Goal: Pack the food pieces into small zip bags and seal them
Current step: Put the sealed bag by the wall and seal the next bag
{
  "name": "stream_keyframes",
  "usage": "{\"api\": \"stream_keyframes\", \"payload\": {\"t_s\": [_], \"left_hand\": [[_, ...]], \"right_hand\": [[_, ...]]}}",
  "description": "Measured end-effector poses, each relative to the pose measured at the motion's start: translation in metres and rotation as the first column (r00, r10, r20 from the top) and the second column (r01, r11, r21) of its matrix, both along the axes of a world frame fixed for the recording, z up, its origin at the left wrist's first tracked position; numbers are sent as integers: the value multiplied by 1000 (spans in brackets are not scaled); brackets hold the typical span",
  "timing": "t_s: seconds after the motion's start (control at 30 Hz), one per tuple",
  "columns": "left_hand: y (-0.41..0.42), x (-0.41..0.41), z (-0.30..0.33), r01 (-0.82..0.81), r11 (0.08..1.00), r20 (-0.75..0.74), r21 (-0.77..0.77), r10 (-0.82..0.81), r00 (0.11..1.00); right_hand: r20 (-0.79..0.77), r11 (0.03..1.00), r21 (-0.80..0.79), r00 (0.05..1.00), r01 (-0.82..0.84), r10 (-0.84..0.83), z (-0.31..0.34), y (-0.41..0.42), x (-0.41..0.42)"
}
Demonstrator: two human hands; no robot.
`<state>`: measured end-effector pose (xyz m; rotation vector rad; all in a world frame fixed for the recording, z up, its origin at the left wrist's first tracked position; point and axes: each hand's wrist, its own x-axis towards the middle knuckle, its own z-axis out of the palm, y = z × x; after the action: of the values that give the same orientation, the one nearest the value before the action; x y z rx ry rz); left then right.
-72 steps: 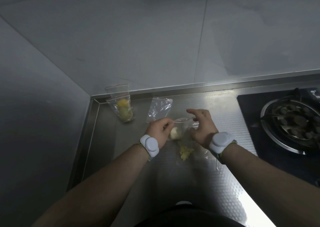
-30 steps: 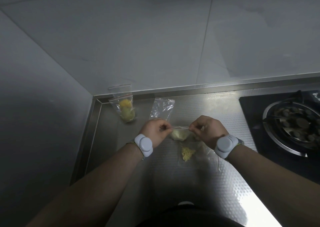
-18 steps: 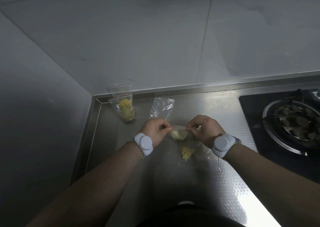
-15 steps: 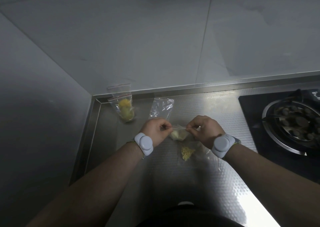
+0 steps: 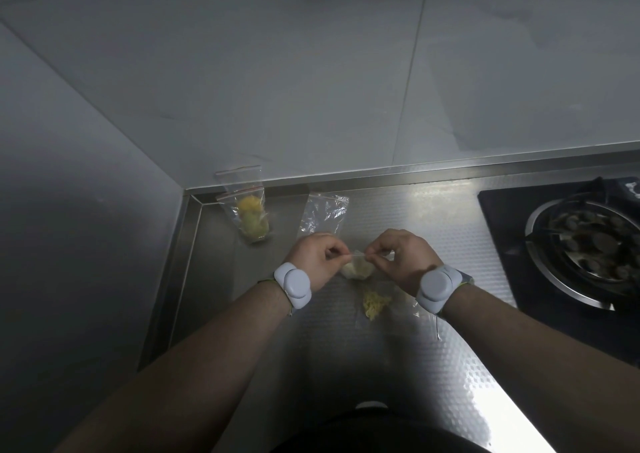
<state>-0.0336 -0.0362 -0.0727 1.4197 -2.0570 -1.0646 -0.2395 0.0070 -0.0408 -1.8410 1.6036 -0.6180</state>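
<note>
left hand (image 5: pixel 313 260) and right hand (image 5: pixel 401 260) pinch the zip bag (image 5: pixel 358 265) at its top strip, fingers clamped, just above the table (image 5: pixel 433 366); thin, limp, slippery film, best gripped along that stiffer strip.

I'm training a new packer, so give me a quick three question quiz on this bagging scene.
1. True or false: both hands pinch the top of the bag holding a pale food piece.
2. Where does the filled bag of yellow food stand? A) on the burner B) in the counter's back left corner C) under the right wrist
3. Fill in: the empty bag lies just beyond the ___ hand.

Key: 1 true, left hand and right hand; 2 B; 3 left.
</note>
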Motion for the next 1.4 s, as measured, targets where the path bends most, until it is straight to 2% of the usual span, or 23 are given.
{"api": "stream_keyframes", "payload": {"t_s": [0.3, 0.67, 0.9, 1.13, 1.4], "left_hand": [[0, -6, 3, 45, 998, -5, -40, -45, 999], [1, -8, 5, 59, 998, -34, -17, -60, 998], [-2, -8, 4, 82, 995, 18, -52, -81, 997], [-5, -7, 3, 89, 996, 15, -21, -89, 996], [-8, 0, -2, 40, 999, 78, -32, -37, 996]], "right_hand": [[34, 999, 39, 999, 21, -22, 0, -1, 5], [16, 1000, -13, 1000, -21, 21, 2, -3, 9], [17, 999, 43, 1000, -4, 4, 5, -5, 11], [-84, 999, 35, 996, -15, 18, 4, -6, 13], [-74, 997, 66, 997, -32, 36, 6, -8, 14]]}}
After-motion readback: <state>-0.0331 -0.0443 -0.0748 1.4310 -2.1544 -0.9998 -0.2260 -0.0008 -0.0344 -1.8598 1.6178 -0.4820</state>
